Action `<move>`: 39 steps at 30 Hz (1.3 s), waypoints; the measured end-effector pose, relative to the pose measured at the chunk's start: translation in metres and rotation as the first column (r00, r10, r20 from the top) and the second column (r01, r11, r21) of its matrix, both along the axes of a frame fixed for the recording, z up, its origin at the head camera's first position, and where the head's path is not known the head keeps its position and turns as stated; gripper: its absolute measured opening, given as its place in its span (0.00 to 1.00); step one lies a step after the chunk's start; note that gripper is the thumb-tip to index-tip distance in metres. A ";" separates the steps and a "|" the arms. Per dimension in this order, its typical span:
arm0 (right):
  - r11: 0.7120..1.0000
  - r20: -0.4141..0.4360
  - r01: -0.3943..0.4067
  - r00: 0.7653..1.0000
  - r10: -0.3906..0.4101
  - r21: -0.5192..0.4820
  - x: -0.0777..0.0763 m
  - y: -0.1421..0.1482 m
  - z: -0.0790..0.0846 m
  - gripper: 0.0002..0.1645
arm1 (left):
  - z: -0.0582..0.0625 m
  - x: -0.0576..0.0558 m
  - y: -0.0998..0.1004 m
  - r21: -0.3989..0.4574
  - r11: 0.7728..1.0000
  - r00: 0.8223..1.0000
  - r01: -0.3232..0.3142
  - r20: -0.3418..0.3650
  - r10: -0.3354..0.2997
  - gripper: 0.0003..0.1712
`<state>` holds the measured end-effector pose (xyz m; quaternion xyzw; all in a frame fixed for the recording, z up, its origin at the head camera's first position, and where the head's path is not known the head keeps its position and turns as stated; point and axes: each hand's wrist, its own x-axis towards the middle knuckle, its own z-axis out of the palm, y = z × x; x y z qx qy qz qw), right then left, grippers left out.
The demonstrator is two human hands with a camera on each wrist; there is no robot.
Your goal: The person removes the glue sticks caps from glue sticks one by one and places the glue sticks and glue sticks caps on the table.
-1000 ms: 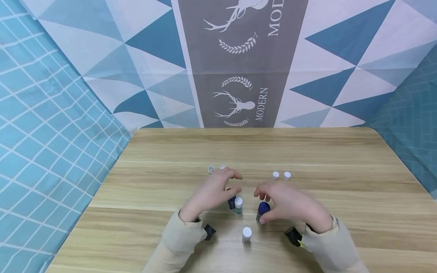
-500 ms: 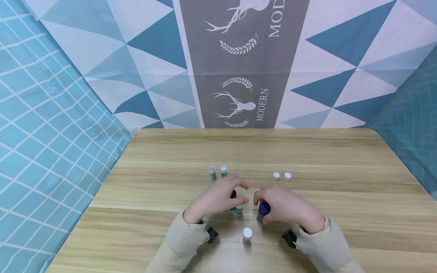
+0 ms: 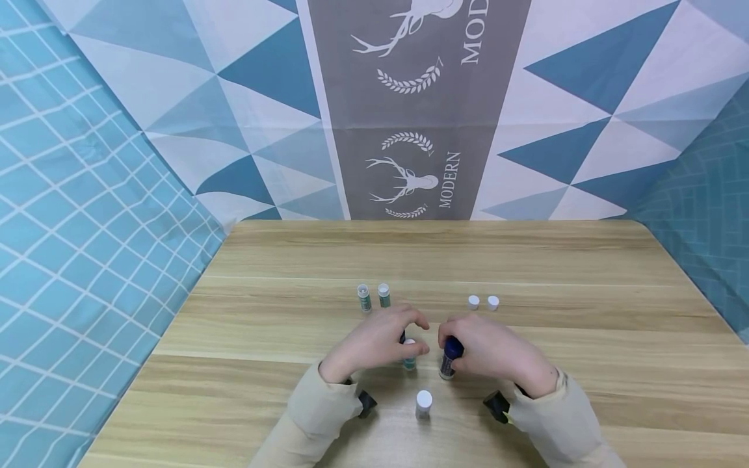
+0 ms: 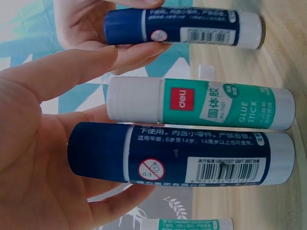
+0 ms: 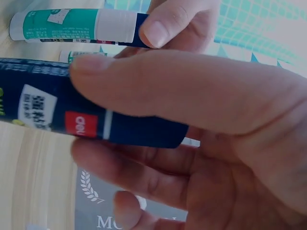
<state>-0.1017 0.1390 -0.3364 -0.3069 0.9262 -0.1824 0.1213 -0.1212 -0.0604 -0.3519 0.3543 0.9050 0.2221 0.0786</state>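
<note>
My right hand (image 3: 494, 351) pinches a dark blue glue stick (image 5: 43, 93) between thumb and fingers; in the head view it leans a little, cap up. My left hand (image 3: 377, 338) curves around two upright glue sticks, its thumb and fingers spread apart. One of these is a dark blue glue stick (image 4: 201, 155) with a barcode, the other a green glue stick (image 4: 225, 103) with a white cap. They stand side by side. In the head view the left hand covers most of the blue one.
Closer to the front stands a white-capped glue stick (image 3: 424, 404). Behind the left hand are two green glue sticks, one at left (image 3: 364, 299) and one at right (image 3: 383, 294). Two small white caps (image 3: 473, 302) lie at the back right of the wooden table (image 3: 585, 260).
The right fingers have closed around the blue glue stick, and its cap end has moved up slightly in view. The left hand has shifted right and nearer, over the pair of glue sticks.
</note>
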 end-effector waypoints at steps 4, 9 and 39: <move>0.997 -0.019 0.023 1.000 -0.024 -0.073 -0.001 0.002 0.001 0.13 | -0.001 -0.001 0.001 -0.009 1.000 1.000 -0.007 0.010 0.007 0.17; 0.986 -0.078 0.056 0.995 -0.068 -0.157 -0.002 0.004 0.003 0.10 | -0.003 -0.001 0.002 -0.025 0.999 1.000 -0.023 0.014 0.023 0.18; 0.866 -0.380 0.059 0.882 -0.277 -0.496 -0.002 0.003 0.009 0.19 | 0.007 0.001 0.005 0.340 0.924 0.967 -0.174 -0.116 0.225 0.16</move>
